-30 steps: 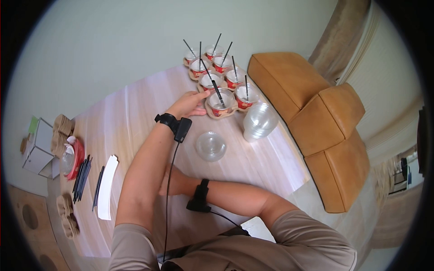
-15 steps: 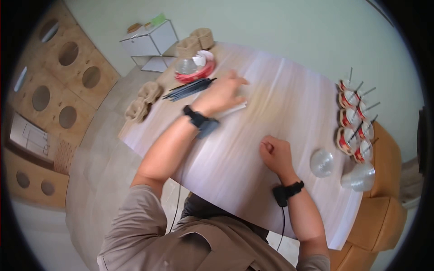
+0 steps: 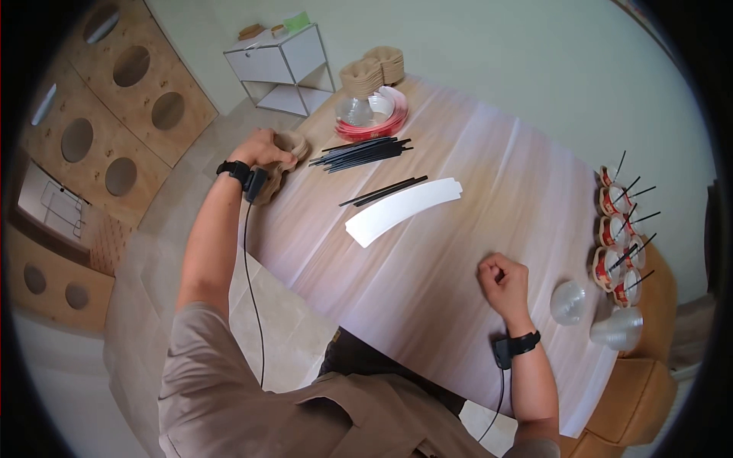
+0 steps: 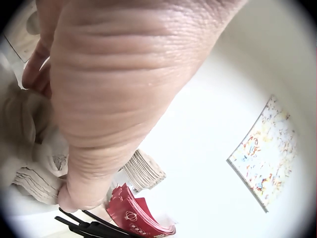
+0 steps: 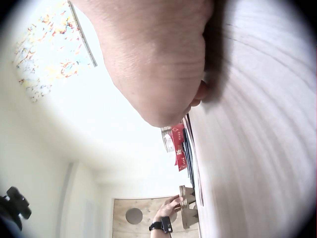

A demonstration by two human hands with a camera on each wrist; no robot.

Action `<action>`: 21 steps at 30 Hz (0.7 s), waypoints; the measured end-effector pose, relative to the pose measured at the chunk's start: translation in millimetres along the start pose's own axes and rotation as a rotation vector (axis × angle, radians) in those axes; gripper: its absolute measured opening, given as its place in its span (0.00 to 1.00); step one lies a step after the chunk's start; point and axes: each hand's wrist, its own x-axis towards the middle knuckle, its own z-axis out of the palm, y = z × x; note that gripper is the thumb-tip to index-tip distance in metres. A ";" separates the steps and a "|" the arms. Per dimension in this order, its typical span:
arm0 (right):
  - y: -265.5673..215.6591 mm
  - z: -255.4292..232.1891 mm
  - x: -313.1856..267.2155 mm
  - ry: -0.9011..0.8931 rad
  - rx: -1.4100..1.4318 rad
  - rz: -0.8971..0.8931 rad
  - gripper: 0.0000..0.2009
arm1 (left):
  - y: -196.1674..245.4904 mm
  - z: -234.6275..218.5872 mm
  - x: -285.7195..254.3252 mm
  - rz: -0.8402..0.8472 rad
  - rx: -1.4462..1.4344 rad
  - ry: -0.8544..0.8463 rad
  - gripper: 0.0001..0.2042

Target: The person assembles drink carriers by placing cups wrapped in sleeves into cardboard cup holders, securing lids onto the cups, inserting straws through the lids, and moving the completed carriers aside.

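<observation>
My left hand (image 3: 261,149) grips a stack of brown moulded-pulp cup carriers (image 3: 292,142) at the table's left edge. In the left wrist view the thumb (image 4: 88,186) presses on the layered rim of the carriers (image 4: 37,184), while the other fingers reach over the far side, partly hidden by the palm. My right hand (image 3: 505,284) rests on the tabletop near the front right, fingers loosely curled and holding nothing. A single clear plastic lid or bowl (image 3: 568,303) lies to the right of it.
Near the left hand lie black straws (image 3: 363,154), a white curved paper strip (image 3: 405,211) and red paper sleeves (image 3: 376,130). Another carrier stack (image 3: 362,79) stands behind. Red cups with straws (image 3: 607,263) line the right edge beside stacked clear plastic (image 3: 617,330); an orange sofa (image 3: 630,397) adjoins.
My left hand has left the cups, swept left across the table and now holds the carrier stack. My view has turned left. The right hand has come out from under the left arm.
</observation>
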 end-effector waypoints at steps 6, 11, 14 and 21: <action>-0.2 -2.4 -1.5 -0.003 -0.013 0.039 0.06 | -3.8 1.0 5.5 0.011 -0.009 0.019 0.57; 4.1 0.0 -1.0 0.002 -0.005 -0.021 0.07 | -10.0 -0.8 8.7 0.026 0.002 0.018 0.62; 0.0 0.2 -0.3 -0.013 0.008 -0.020 0.08 | -0.3 -5.3 -1.0 0.007 -0.009 0.024 0.59; 33.5 -10.5 -0.8 -0.169 0.158 0.094 0.10 | 9.3 -14.2 -5.3 -0.055 -0.064 0.118 0.60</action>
